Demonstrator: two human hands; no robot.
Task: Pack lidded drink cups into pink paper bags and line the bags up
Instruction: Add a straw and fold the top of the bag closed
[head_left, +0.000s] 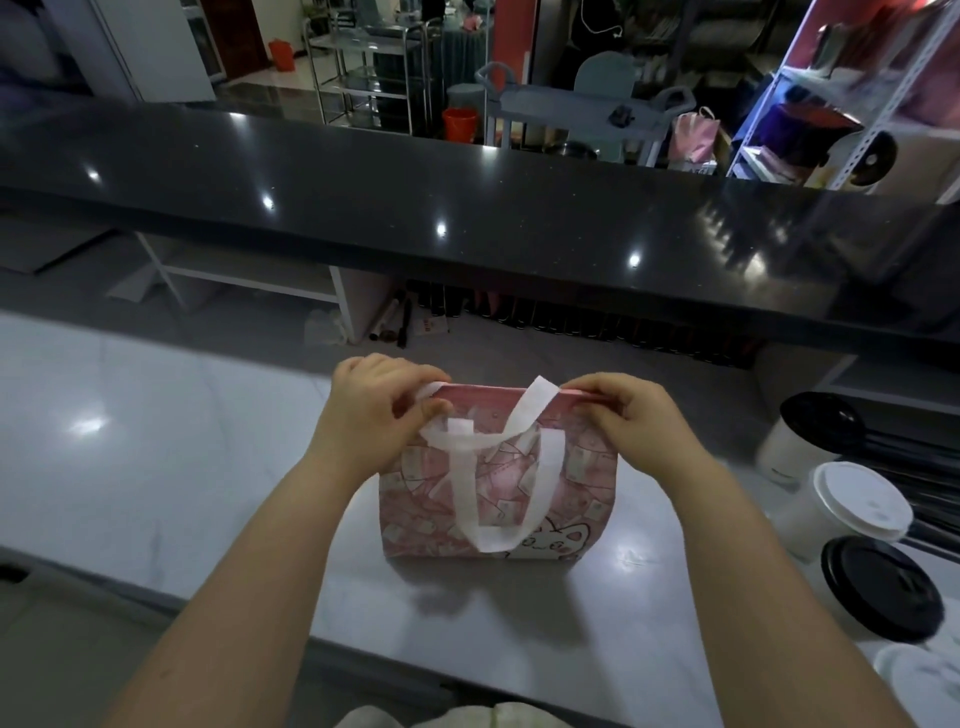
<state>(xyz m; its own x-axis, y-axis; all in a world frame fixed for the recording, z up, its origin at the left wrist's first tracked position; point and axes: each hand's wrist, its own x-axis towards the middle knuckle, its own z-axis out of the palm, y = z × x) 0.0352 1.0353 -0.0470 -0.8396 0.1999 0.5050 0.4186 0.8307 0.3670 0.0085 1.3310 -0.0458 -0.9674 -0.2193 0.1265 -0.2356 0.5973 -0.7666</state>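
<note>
bare worktop (156, 441) left of bag (498, 493), cups (852, 509) crowding right (lidded)

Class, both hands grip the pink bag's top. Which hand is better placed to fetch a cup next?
Probably the right hand: the white-lidded cup and the black-lidded cups stand on that side of the pink bag. The left hand can steady the bag meanwhile.

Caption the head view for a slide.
Left hand and right hand pinch the top of a pink paper bag beside lidded cups.
</note>
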